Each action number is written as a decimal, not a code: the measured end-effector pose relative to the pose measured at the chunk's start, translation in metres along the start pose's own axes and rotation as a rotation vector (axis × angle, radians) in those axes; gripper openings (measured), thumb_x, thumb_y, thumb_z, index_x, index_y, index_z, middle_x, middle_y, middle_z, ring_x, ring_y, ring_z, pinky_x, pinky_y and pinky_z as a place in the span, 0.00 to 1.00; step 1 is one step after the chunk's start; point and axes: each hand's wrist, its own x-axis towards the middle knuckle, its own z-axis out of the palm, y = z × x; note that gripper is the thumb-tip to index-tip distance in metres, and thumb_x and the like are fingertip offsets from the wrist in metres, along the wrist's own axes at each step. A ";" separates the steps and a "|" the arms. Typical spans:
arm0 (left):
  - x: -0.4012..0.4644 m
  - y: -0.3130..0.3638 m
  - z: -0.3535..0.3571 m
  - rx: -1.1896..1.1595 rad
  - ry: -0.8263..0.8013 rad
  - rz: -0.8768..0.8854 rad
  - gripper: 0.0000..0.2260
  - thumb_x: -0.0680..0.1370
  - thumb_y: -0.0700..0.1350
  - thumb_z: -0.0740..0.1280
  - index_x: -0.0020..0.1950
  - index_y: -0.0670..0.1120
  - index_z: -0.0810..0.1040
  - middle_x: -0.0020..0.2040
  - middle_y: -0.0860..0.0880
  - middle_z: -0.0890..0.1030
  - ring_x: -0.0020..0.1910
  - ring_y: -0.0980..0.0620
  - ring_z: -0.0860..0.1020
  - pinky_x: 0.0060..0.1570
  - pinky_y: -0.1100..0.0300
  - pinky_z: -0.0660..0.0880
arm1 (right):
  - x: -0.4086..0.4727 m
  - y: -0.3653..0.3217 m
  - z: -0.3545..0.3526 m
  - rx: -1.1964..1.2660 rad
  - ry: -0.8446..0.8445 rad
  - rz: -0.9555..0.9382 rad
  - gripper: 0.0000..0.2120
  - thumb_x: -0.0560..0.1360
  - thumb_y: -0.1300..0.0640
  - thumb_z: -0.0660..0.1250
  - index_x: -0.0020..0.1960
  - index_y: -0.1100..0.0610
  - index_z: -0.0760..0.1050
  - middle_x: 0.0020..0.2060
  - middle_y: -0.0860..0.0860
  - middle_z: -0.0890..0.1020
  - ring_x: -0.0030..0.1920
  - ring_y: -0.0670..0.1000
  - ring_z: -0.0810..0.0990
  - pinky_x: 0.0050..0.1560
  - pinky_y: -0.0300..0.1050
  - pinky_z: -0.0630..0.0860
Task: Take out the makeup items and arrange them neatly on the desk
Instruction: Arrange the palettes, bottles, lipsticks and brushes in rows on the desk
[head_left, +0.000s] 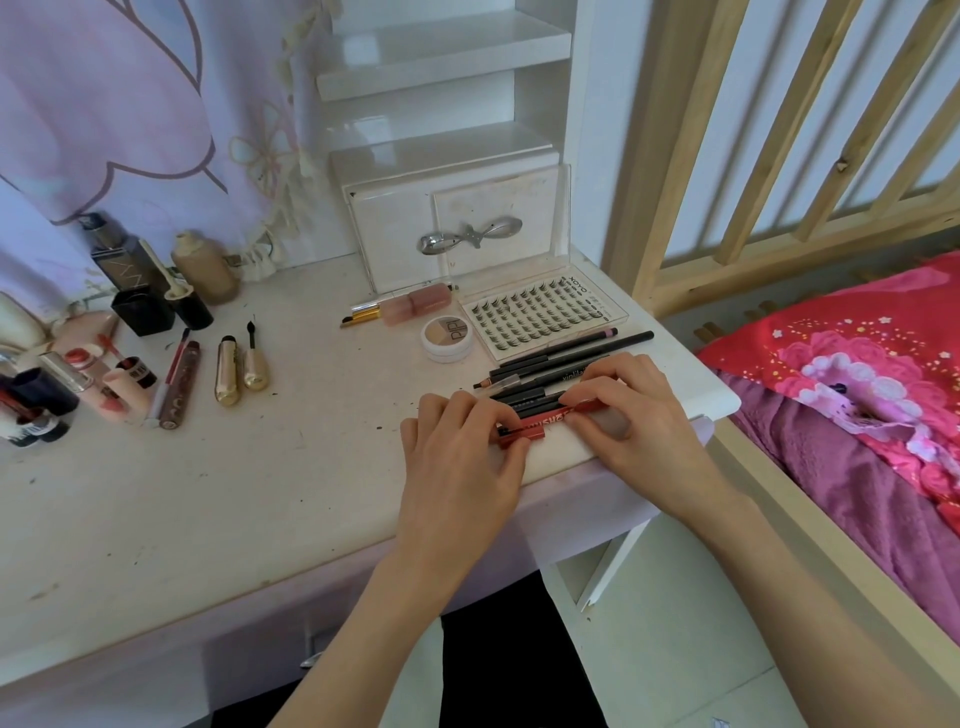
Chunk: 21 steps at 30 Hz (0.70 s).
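Slim red pencil with white lettering: lies flat near the front right edge of the white, scuffed tabletop, nearest to the person in a row of thin black eyeliner and brow pencils. Row runs roughly left to right, slightly slanted, pencils touching or just beside one another.

Left hand: grip pinching the red pencil's left end between thumb and fingertips. Right hand: grip pinching its right end, fingers curled over the neighbouring black pencils.

Step in hand, judged: squaring the red pencil against the row. To do it well, keep both pinches light and slide the pencil flat against the nearest black one, match the left ends, then lift the fingers straight up so round barrels do not roll. The edge is close; bias any push away from it.

Behind the row: clear plastic tray of false lash clusters, lid open; beside it a round white compact of concealer; a pink tube with gold cap. Far left: two gold mascara-type tubes and a loose cluster of bottles and lipsticks, not yet lined up. White drawer box with a silver bow handle at the back.
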 end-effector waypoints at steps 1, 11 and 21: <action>0.000 0.000 0.000 -0.001 0.000 0.002 0.07 0.69 0.47 0.73 0.45 0.50 0.77 0.42 0.54 0.75 0.45 0.53 0.66 0.41 0.60 0.53 | 0.000 0.000 0.000 -0.001 0.002 0.001 0.06 0.68 0.63 0.72 0.45 0.60 0.81 0.45 0.57 0.78 0.47 0.59 0.76 0.45 0.60 0.74; -0.001 0.001 -0.001 -0.003 -0.016 -0.005 0.08 0.71 0.48 0.71 0.49 0.50 0.78 0.49 0.51 0.75 0.49 0.50 0.68 0.44 0.59 0.58 | -0.002 -0.005 -0.002 -0.015 0.016 0.037 0.09 0.68 0.60 0.71 0.48 0.59 0.81 0.47 0.56 0.78 0.49 0.58 0.75 0.48 0.58 0.73; -0.002 -0.008 -0.007 0.080 -0.071 0.073 0.20 0.72 0.52 0.69 0.62 0.48 0.73 0.62 0.47 0.71 0.60 0.48 0.64 0.57 0.54 0.61 | -0.004 -0.016 -0.006 0.013 -0.055 0.053 0.15 0.72 0.57 0.67 0.57 0.60 0.78 0.57 0.54 0.77 0.59 0.56 0.75 0.61 0.55 0.71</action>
